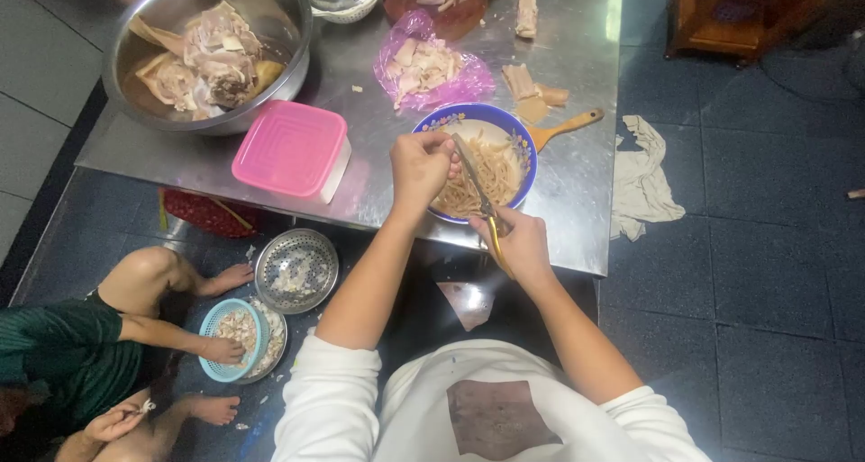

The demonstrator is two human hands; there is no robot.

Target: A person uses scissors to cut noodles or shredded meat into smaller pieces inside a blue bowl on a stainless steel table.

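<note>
My left hand (420, 165) pinches a pale piece of food over a blue patterned bowl (521, 140) filled with thin cut strips. My right hand (517, 242) grips yellow-handled scissors (478, 187), blades pointing up over the bowl toward my left hand's fingers. The bowl stands near the front edge of a steel table (577, 201).
On the table: a pink lidded box (290, 148), a large steel bowl of meat pieces (209, 52), a pink bag with pieces (427, 69), and a wooden handle (566, 127). A cloth (641, 181) lies on the floor. A person squats at lower left with a blue basket (232, 337) and a steel colander (296, 271).
</note>
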